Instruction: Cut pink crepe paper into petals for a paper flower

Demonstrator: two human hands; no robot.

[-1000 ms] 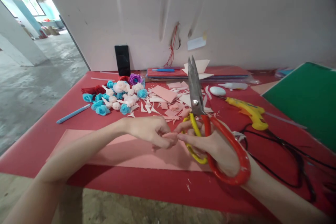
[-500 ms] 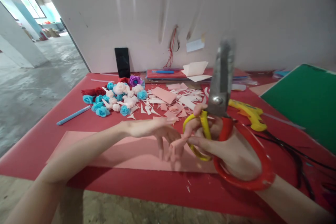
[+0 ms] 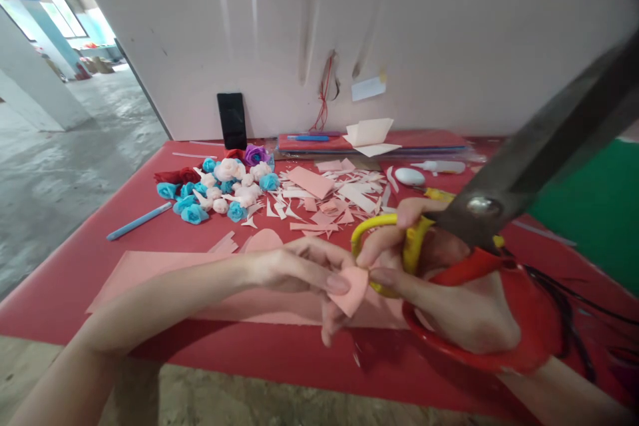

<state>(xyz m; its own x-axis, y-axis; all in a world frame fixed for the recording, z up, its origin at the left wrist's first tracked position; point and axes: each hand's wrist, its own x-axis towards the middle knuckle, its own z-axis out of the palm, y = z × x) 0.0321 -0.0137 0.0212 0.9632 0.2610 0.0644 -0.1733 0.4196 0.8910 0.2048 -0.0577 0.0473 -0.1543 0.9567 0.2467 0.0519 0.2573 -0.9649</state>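
Observation:
A small pink paper piece (image 3: 355, 291) with a rounded edge is pinched between the thumb and fingers of my left hand (image 3: 299, 269). The thumb and fingertips of my right hand (image 3: 444, 306) meet its right edge. Large scissors (image 3: 483, 206) with one yellow and one red handle hang on my right hand, their blades pointing up and right. Beneath both hands lies a long pink paper sheet (image 3: 150, 279). A rounded pink cut-out (image 3: 264, 239) shows just behind my left wrist.
Pink and white paper scraps (image 3: 344, 194) are scattered mid-table. Paper roses (image 3: 227, 186) in several colours cluster to their left, near a blue pen (image 3: 140, 220). A phone (image 3: 232, 121) leans on the back board. A green board (image 3: 594, 206) and black cable (image 3: 569, 306) are at right.
The scissors have swung from upright to a rightward tilt. My left hand has shifted slightly right, and the pink piece now shows its flat face. A rounded cut-out now shows behind my left wrist.

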